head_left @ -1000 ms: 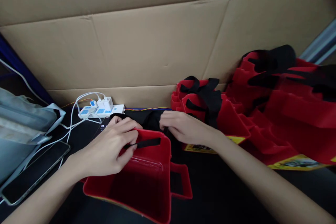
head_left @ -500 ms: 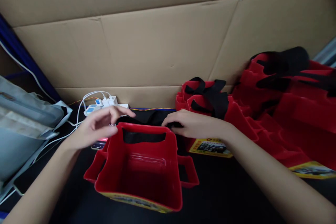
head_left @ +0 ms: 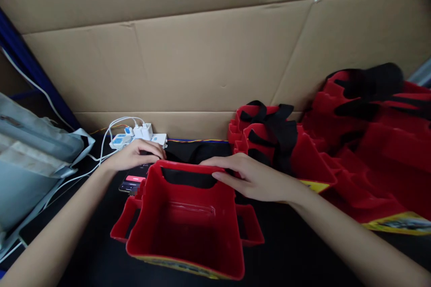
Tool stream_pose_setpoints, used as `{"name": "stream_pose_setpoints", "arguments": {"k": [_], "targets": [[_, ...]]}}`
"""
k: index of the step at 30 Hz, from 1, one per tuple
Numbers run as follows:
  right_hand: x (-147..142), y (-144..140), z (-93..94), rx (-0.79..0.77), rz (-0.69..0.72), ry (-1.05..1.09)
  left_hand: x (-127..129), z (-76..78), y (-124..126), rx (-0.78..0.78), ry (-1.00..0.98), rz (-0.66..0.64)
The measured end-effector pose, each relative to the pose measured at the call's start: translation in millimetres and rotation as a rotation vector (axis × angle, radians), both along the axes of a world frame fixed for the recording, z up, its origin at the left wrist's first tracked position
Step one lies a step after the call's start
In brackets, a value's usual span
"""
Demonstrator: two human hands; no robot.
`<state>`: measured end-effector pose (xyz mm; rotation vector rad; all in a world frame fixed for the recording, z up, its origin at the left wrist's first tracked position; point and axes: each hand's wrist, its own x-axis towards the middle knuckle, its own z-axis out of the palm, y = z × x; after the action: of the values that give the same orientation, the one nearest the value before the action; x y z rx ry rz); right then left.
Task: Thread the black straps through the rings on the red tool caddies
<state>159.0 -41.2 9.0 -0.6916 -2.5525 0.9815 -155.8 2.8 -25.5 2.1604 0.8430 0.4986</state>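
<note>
The red bin (head_left: 188,228) sits on the black table (head_left: 286,251), near center, left of other red bins (head_left: 311,157). The right hand (head_left: 244,177) pinches its far rim (head_left: 188,167) toward the right. The left hand (head_left: 139,152) is at the far left corner; its grip cannot be determined.

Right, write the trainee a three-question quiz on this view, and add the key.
1. True or false: the opening of the near bin faces down.
2. What does the right hand hold?
A. The power strip
B. The bin's far rim
C. A white cable
3. Which hand is nearer the lit phone?

Key:
1. False; it faces up, toward the camera.
2. B
3. The left hand.
</note>
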Motion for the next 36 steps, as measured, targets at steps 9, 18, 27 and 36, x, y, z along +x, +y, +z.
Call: {"name": "stream_pose_setpoints", "arguments": {"k": [9, 18, 27, 36], "targets": [[2.1, 0.1, -8.0, 0.030, 0.016, 0.041, -32.1, -4.1, 29.4, 0.213, 0.091, 0.223], [25.9, 12.9, 5.4, 0.015, 0.086, -0.122, 48.0, 58.9, -39.6, 0.337, 0.299, 0.070], [-1.0, 25.7, 10.5, 0.332, 0.014, -0.376, 82.8, 40.2, -58.2, 0.530, 0.613, 0.028], [4.9, 100.5, 11.3, 0.459, -0.258, -0.618, 77.5, 41.6, -74.2, 0.517, 0.637, 0.032]]}}
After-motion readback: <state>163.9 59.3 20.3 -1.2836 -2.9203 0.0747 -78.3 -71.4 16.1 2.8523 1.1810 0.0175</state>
